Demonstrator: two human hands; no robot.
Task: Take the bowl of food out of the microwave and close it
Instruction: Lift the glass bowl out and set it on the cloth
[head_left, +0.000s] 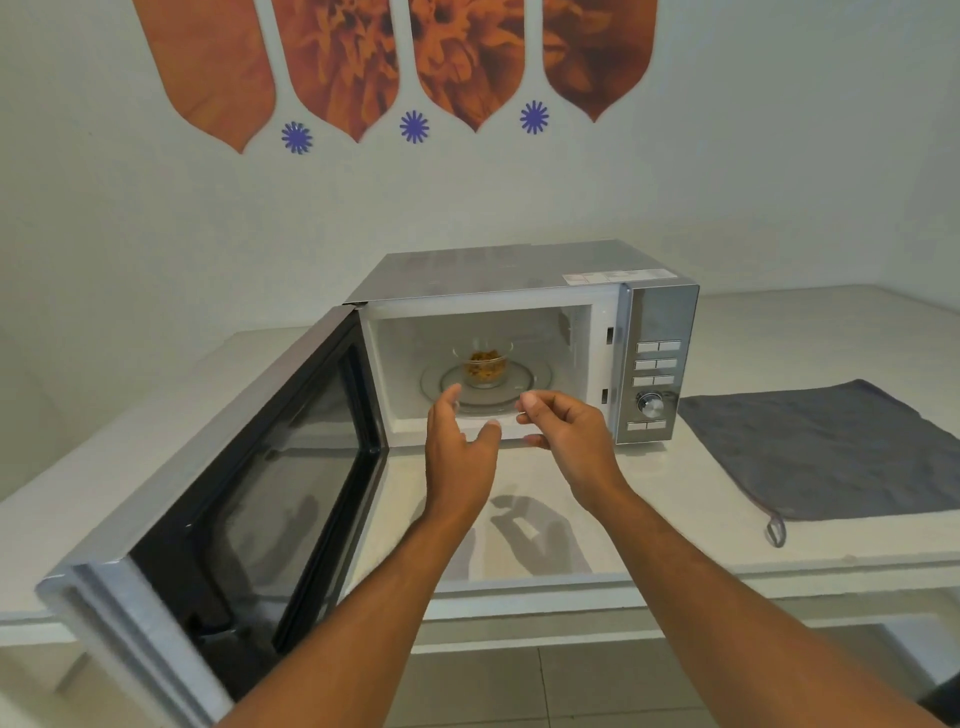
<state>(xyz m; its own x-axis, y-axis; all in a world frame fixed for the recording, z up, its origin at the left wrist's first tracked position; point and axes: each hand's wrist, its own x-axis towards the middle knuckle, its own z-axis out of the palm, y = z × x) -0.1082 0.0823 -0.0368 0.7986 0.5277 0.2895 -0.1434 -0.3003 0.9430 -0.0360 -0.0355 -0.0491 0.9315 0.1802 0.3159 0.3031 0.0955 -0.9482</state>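
White glossy counter; clear glass bowl inside boxy microwave; left hand, right hand spread, empty

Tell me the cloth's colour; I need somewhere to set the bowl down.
Plain dark grey cloth, lying flat right of the microwave, head view.

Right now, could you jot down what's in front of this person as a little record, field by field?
microwave: on the counter, door swung wide open to the left
bowl: clear, holds food, sits on the glass turntable inside
left hand: open, empty, at the microwave's mouth, not on the bowl
right hand: open, empty, beside the left
cloth: grey, flat on the counter, right of the microwave
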